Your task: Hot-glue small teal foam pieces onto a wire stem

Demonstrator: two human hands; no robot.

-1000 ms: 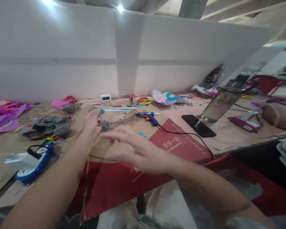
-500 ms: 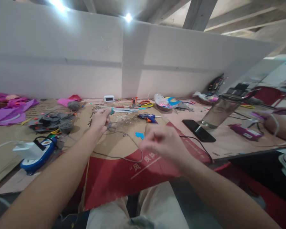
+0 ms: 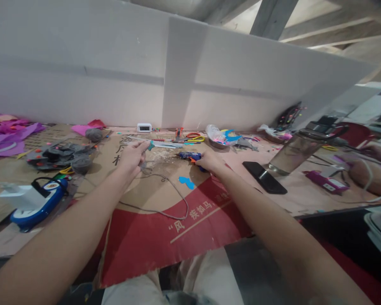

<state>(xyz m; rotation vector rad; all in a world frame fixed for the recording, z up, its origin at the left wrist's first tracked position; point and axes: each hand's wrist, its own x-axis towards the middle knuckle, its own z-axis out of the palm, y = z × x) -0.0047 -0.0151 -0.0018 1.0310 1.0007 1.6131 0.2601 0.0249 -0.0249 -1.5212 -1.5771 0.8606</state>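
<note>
My left hand [image 3: 133,160] is closed in a pinch on a small teal piece [image 3: 151,146], whose exact kind I cannot make out. Grey yarn [image 3: 186,207] trails from below that hand in a loop over the cardboard. To the right, my right hand [image 3: 210,162] has its fingers around the grip end of a blue glue gun [image 3: 189,156] with an orange trigger. The gun lies low over the cardboard, its nozzle pointing left. Just below it rests a cut light-blue piece [image 3: 186,182].
Red-and-brown cardboard [image 3: 139,241] covers the table before me. Grey pieces with yarn balls [image 3: 81,163] and a blue power strip [image 3: 40,212] lie left. A black phone [image 3: 264,178] and a tilted-looking bottle [image 3: 294,150] stand right, near another person's arm [image 3: 368,171].
My right hand has moved up and forward from above the cardboard to the glue gun and taken hold of it. My left hand keeps its pinch. The view has shifted slightly.
</note>
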